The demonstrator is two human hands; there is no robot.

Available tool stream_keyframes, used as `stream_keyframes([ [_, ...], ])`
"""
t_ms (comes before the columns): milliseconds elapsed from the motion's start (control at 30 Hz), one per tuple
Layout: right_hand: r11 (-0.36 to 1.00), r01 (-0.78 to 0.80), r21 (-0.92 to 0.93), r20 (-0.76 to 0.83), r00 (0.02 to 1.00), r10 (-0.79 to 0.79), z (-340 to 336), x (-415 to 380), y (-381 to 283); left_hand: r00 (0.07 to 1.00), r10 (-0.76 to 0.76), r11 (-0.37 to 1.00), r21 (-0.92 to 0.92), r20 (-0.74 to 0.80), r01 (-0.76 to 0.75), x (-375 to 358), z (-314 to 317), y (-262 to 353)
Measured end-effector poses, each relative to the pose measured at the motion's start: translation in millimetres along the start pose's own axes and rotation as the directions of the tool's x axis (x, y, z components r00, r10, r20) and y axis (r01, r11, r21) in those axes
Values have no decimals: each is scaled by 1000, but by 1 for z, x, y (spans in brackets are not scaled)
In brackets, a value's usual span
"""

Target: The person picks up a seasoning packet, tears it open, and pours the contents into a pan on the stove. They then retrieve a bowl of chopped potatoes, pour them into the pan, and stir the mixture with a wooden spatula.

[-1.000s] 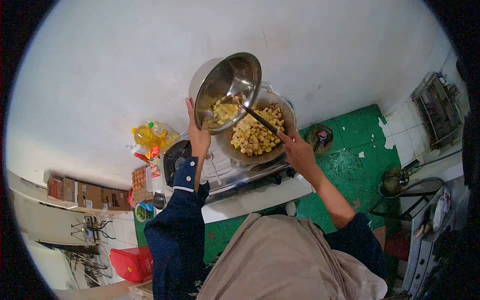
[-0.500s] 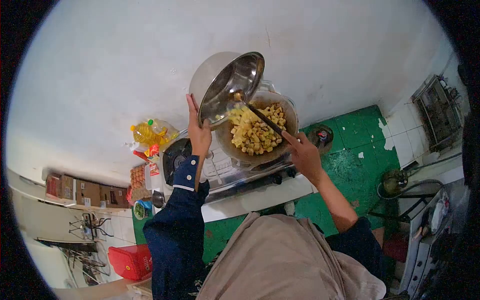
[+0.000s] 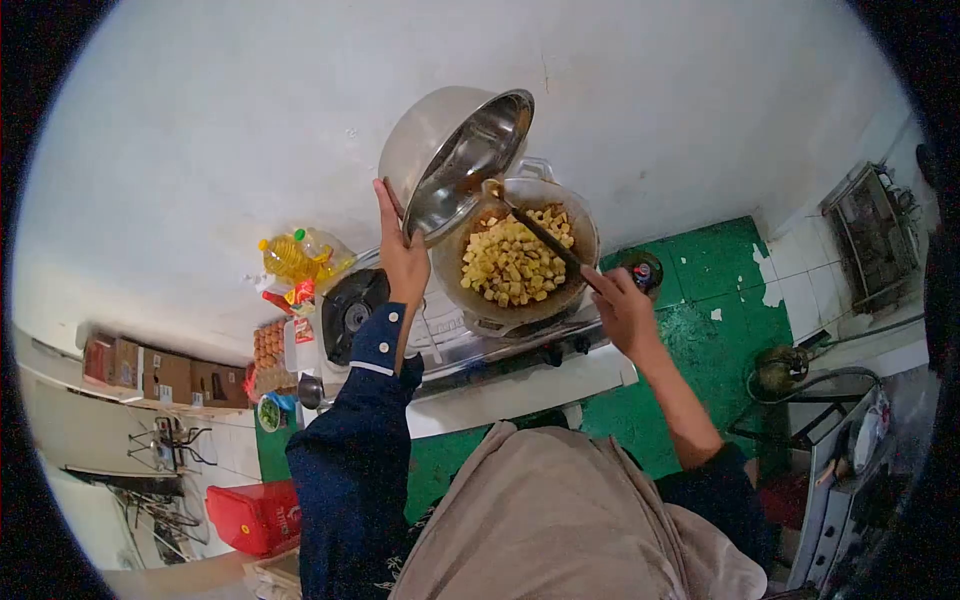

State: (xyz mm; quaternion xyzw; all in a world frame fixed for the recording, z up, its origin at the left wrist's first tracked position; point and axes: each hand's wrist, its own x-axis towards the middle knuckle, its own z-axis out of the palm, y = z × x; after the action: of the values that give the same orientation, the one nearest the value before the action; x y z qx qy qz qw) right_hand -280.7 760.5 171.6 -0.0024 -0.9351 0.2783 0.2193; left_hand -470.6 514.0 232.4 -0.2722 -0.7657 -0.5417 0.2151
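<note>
My left hand (image 3: 404, 262) grips the lower rim of a big stainless steel bowl (image 3: 432, 128), tilted on its side above the left edge of the wok. The bowl's shiny inside faces the wok and looks nearly bare. In the wok (image 3: 588, 222) lies a heap of pale yellow diced food (image 3: 512, 265), possibly potato, with browner pieces around it. My right hand (image 3: 625, 308) is closed around the dark handle of a cooking spatula (image 3: 545, 240). Its metal head is raised near the bowl's lip, over the wok's far left side.
A gas stove (image 3: 480, 370) carries the wok, with a bare burner (image 3: 352, 312) to its left. Oil bottles (image 3: 290, 260), eggs (image 3: 269, 343) and packets stand further left. A gas cylinder (image 3: 642, 272) rests on the green floor at right; a white wall rises behind.
Cubes that were tumbling from the bowl now lie in the wok. The bowl has lifted slightly away, and the spatula's head has moved out of it to the right.
</note>
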Motion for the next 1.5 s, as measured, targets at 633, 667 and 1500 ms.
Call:
stream_keyframes([
  [633,897,-102,-429,237,946,221,-4,-7,2,802,-520,821,-431,-294,374,-49,-35,-66],
  [667,914,-115,-390,226,950,216,-19,-8,-10,785,-526,815,-458,-327,355,-58,-46,-70],
  [1500,854,-248,-456,170,918,358,34,11,-39,376,-913,361,-744,-158,563,-177,-174,37],
])
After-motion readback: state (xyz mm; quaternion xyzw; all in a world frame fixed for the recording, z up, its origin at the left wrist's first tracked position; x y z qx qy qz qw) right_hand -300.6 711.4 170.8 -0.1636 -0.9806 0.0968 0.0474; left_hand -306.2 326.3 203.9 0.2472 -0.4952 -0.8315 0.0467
